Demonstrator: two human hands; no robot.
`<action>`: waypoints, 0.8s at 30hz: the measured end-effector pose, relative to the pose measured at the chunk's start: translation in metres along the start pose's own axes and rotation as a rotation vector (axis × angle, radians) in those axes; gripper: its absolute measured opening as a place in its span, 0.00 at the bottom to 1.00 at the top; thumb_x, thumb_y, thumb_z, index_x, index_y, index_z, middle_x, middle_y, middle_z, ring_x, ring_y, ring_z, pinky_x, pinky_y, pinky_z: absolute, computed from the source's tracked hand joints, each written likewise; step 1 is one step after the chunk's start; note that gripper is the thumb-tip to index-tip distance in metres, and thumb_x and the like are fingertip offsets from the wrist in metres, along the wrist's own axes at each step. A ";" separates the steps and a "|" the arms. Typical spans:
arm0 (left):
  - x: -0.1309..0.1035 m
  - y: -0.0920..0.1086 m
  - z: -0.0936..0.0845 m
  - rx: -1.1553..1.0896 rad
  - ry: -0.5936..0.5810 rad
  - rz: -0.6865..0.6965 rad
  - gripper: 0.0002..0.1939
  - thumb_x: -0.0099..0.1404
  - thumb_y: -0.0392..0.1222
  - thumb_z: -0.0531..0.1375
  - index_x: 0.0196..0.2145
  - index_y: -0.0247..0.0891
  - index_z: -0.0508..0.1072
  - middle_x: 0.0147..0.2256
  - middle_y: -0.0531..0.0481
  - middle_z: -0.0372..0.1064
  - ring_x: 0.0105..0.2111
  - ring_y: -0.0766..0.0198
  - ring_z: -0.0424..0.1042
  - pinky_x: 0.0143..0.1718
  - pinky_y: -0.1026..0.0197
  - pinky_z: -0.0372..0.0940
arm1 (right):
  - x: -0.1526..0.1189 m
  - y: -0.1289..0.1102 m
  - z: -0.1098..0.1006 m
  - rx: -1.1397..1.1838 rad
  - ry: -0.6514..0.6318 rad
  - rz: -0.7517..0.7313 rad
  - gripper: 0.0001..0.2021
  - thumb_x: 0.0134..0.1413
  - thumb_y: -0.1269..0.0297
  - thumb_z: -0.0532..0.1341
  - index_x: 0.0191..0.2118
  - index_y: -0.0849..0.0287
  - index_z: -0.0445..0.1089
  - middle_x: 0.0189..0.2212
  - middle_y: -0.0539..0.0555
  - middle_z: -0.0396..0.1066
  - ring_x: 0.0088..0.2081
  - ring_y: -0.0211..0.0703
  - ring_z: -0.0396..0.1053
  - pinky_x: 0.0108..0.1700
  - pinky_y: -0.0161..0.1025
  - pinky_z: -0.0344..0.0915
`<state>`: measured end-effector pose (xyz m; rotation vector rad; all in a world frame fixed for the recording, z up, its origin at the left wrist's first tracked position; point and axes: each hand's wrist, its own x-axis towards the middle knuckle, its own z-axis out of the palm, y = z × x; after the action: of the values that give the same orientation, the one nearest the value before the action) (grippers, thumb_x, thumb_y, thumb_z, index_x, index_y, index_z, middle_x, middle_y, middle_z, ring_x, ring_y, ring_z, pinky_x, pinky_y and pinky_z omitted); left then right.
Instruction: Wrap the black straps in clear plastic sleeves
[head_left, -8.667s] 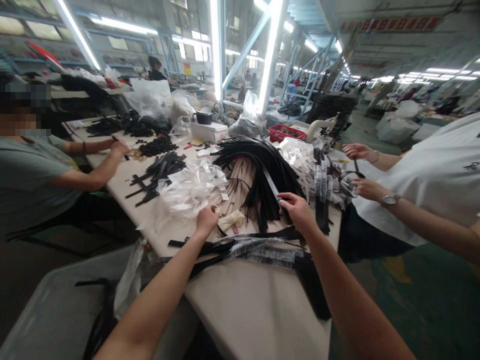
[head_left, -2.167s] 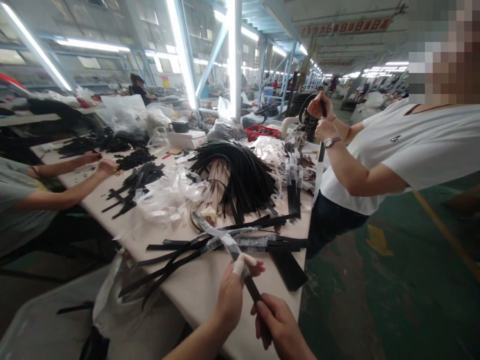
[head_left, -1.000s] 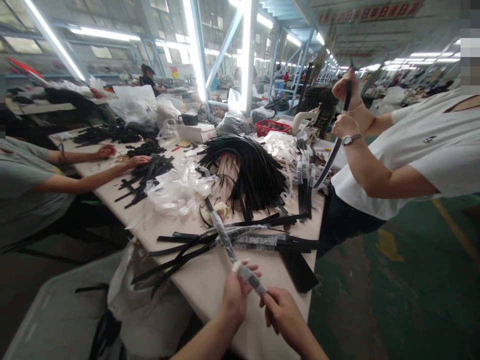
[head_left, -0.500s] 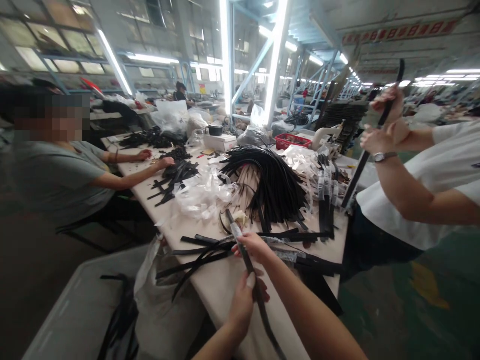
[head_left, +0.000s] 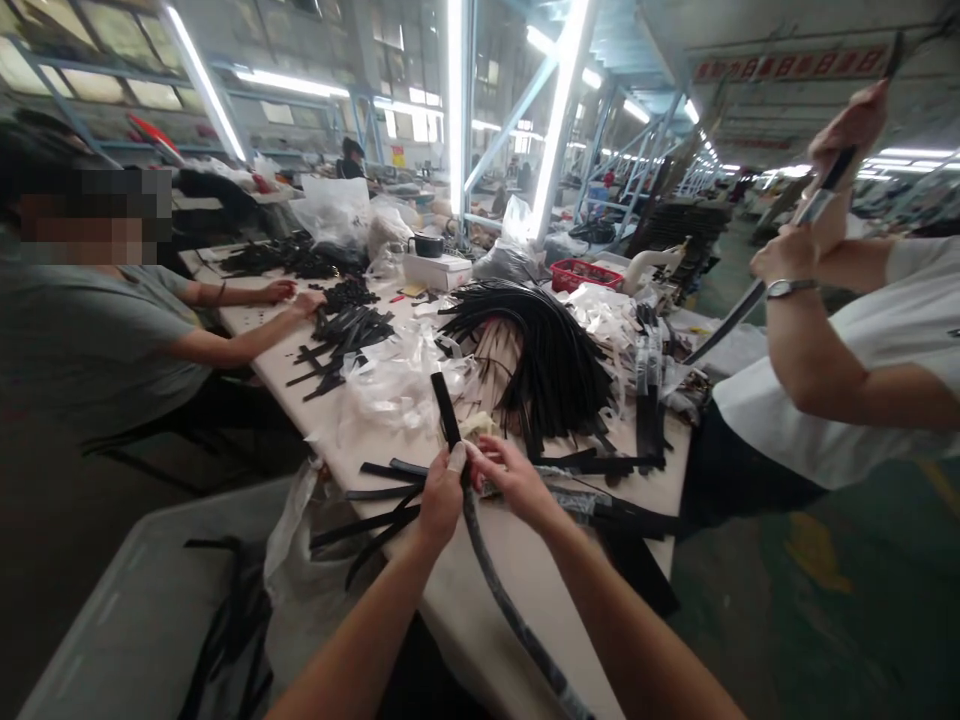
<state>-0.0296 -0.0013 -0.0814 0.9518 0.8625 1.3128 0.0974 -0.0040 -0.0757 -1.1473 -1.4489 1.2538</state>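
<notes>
My left hand point(head_left: 442, 492) is closed around a long black strap point(head_left: 447, 408), thumb on top, just below its upper end. From there the strap curves down toward me, and its lower stretch looks greyish and shiny. My right hand point(head_left: 514, 482) is beside it, fingers bent and apart, their tips at the strap's edge by my left thumb. Whether they pinch anything is hard to make out. Under and behind my hands, more black straps point(head_left: 375, 494) lie across the table, and a plastic-wrapped bundle point(head_left: 589, 503) is to the right.
A big heap of black straps point(head_left: 559, 350) arches over the white table point(head_left: 337, 440). Clear plastic bags point(head_left: 397, 385) lie left of it, a red basket point(head_left: 585, 274) behind. One co-worker point(head_left: 150, 330) sits at the left; another point(head_left: 847, 330) stands at the right, holding up a strap.
My left hand has moved up the strap to near its end. My right hand has loosened from around the strap and shifted to its right side. The co-worker at right has raised their strap.
</notes>
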 end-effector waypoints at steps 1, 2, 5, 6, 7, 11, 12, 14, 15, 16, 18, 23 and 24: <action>-0.003 -0.003 0.004 0.068 -0.024 -0.005 0.16 0.68 0.52 0.59 0.28 0.38 0.69 0.20 0.55 0.63 0.20 0.68 0.62 0.24 0.65 0.57 | 0.011 -0.013 -0.008 -0.031 -0.014 -0.038 0.20 0.60 0.55 0.62 0.54 0.59 0.69 0.46 0.56 0.74 0.44 0.44 0.72 0.43 0.38 0.68; -0.005 -0.005 0.006 0.113 -0.045 -0.018 0.17 0.67 0.53 0.59 0.27 0.38 0.69 0.19 0.54 0.63 0.19 0.68 0.61 0.23 0.65 0.57 | 0.022 -0.026 -0.014 -0.088 -0.050 -0.081 0.19 0.61 0.54 0.61 0.53 0.59 0.71 0.44 0.56 0.74 0.43 0.43 0.72 0.43 0.37 0.67; -0.007 -0.004 0.010 0.166 -0.091 -0.035 0.19 0.67 0.55 0.57 0.26 0.39 0.69 0.19 0.53 0.64 0.19 0.66 0.62 0.24 0.64 0.58 | 0.048 -0.057 -0.025 -0.361 -0.096 -0.265 0.16 0.63 0.53 0.60 0.36 0.62 0.78 0.36 0.54 0.72 0.38 0.41 0.70 0.42 0.36 0.64; -0.007 -0.003 0.010 0.176 -0.102 -0.025 0.19 0.68 0.55 0.57 0.27 0.39 0.69 0.20 0.52 0.66 0.20 0.65 0.64 0.26 0.63 0.60 | 0.052 -0.063 -0.028 -0.427 -0.113 -0.320 0.17 0.64 0.54 0.60 0.32 0.62 0.78 0.35 0.54 0.72 0.37 0.40 0.69 0.42 0.36 0.63; -0.006 -0.001 0.009 0.192 -0.110 -0.008 0.19 0.68 0.56 0.56 0.27 0.39 0.70 0.21 0.51 0.67 0.22 0.64 0.65 0.27 0.62 0.62 | 0.055 -0.069 -0.031 -0.458 -0.127 -0.364 0.18 0.64 0.54 0.60 0.30 0.63 0.77 0.34 0.54 0.71 0.37 0.39 0.69 0.42 0.36 0.63; -0.008 -0.007 0.005 0.279 -0.142 0.021 0.16 0.66 0.53 0.58 0.29 0.39 0.74 0.26 0.49 0.71 0.28 0.61 0.68 0.34 0.60 0.64 | 0.048 -0.087 -0.056 -0.351 -0.004 -0.412 0.20 0.65 0.52 0.58 0.33 0.63 0.78 0.33 0.52 0.70 0.31 0.35 0.69 0.35 0.32 0.63; -0.011 -0.013 0.005 0.295 -0.156 0.006 0.14 0.65 0.52 0.59 0.29 0.39 0.74 0.27 0.48 0.71 0.28 0.60 0.69 0.35 0.60 0.64 | 0.044 -0.093 -0.065 -0.311 0.064 -0.395 0.21 0.66 0.50 0.57 0.34 0.63 0.77 0.32 0.51 0.69 0.28 0.33 0.67 0.31 0.31 0.62; -0.018 -0.028 0.004 0.304 -0.189 -0.030 0.12 0.64 0.49 0.61 0.30 0.39 0.75 0.27 0.48 0.71 0.29 0.60 0.69 0.36 0.60 0.64 | 0.033 -0.107 -0.083 -0.255 0.182 -0.364 0.23 0.65 0.47 0.56 0.36 0.64 0.77 0.28 0.49 0.66 0.21 0.30 0.63 0.23 0.30 0.57; -0.022 -0.036 0.004 0.301 -0.205 -0.043 0.10 0.64 0.48 0.61 0.30 0.39 0.76 0.27 0.48 0.71 0.29 0.60 0.69 0.36 0.60 0.64 | 0.027 -0.114 -0.091 -0.243 0.238 -0.358 0.24 0.65 0.46 0.56 0.36 0.64 0.77 0.25 0.48 0.65 0.19 0.29 0.61 0.21 0.29 0.55; -0.026 -0.045 0.004 0.293 -0.215 -0.056 0.09 0.64 0.47 0.61 0.30 0.39 0.76 0.28 0.48 0.71 0.28 0.61 0.69 0.35 0.61 0.64 | 0.020 -0.121 -0.098 -0.240 0.293 -0.360 0.24 0.64 0.45 0.56 0.37 0.64 0.76 0.24 0.47 0.64 0.18 0.29 0.61 0.20 0.28 0.55; -0.033 -0.061 0.004 0.271 -0.222 -0.097 0.08 0.63 0.45 0.62 0.32 0.38 0.76 0.28 0.48 0.70 0.27 0.62 0.69 0.33 0.62 0.64 | 0.007 -0.132 -0.110 -0.248 0.397 -0.381 0.24 0.64 0.44 0.57 0.37 0.63 0.77 0.21 0.46 0.63 0.17 0.29 0.61 0.20 0.27 0.55; -0.038 -0.054 0.001 0.248 -0.331 -0.219 0.13 0.65 0.48 0.60 0.41 0.38 0.74 0.28 0.51 0.70 0.18 0.69 0.63 0.21 0.66 0.57 | -0.024 -0.135 -0.155 -0.209 0.647 -0.403 0.23 0.63 0.45 0.58 0.39 0.64 0.76 0.18 0.46 0.64 0.16 0.30 0.62 0.19 0.27 0.57; -0.035 -0.043 -0.001 0.264 -0.376 -0.231 0.14 0.65 0.49 0.60 0.44 0.38 0.73 0.29 0.52 0.70 0.17 0.70 0.62 0.20 0.67 0.55 | -0.031 -0.131 -0.169 -0.186 0.735 -0.402 0.23 0.63 0.46 0.58 0.39 0.64 0.76 0.17 0.46 0.64 0.16 0.30 0.62 0.18 0.27 0.57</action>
<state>-0.0170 -0.0369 -0.1216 1.2197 0.8328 0.8000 0.2560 -0.0117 0.0706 -1.1875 -1.1502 0.3532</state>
